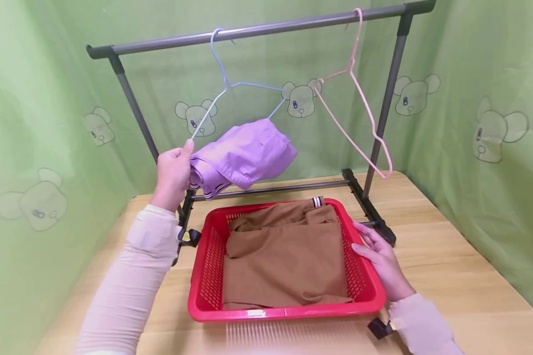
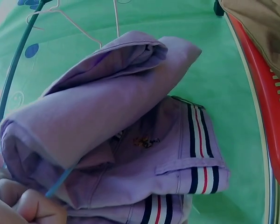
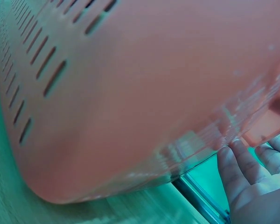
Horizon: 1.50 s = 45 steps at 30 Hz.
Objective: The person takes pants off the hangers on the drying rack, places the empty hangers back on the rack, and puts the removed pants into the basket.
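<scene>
A blue wire hanger (image 1: pixel 225 85) hooks over the rack's rail, with a folded purple garment (image 1: pixel 248 153) draped across its lower bar. My left hand (image 1: pixel 173 172) grips the hanger's left corner beside the cloth. Dark, white and red striped bands and a small embroidered mark show on the purple garment (image 2: pixel 107 102) in the left wrist view. On the right, my right hand (image 1: pixel 382 261) holds the side rim of a red plastic basket (image 1: pixel 286 311), thumb on top and fingers beneath. Inside the basket lies a folded brown garment (image 1: pixel 284 261) with a striped edge.
A grey metal rack (image 1: pixel 288 24) stands on the wooden table (image 1: pixel 453 266), its feet behind and beside the basket. A bare pink hanger (image 1: pixel 360 93) hangs at the rail's right. Green curtains (image 1: pixel 479 197) with bear drawings enclose the back and sides.
</scene>
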Tool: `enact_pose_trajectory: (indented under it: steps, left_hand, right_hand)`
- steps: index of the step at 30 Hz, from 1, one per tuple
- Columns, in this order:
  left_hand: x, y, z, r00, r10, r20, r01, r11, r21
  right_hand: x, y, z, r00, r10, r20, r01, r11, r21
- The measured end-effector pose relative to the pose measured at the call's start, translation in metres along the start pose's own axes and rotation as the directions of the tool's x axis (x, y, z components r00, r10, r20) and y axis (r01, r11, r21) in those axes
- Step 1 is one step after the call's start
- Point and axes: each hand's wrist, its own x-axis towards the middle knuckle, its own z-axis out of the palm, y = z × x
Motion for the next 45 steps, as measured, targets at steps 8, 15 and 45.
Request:
enact_pose_trajectory:
  steps: [8, 15, 45]
  left_hand:
    - [-0.003, 0.003, 0.003, 0.994, 0.059, -0.091, -0.06, 0.998, -0.008]
    - [-0.006, 0.005, 0.001, 0.99, 0.056, -0.128, -0.056, 0.998, 0.0]
    - [-0.017, 0.01, 0.015, 0.912, 0.24, -0.333, -0.22, 0.971, 0.096]
  right_hand:
    - [-0.001, 0.001, -0.001, 1.0, -0.003, -0.005, 0.003, 1.0, 0.017]
    - [-0.001, 0.001, 0.0, 1.0, 0.021, -0.005, -0.021, 1.0, 0.016]
    - [0.0, -0.003, 0.002, 1.0, 0.025, -0.016, -0.026, 0.998, -0.056]
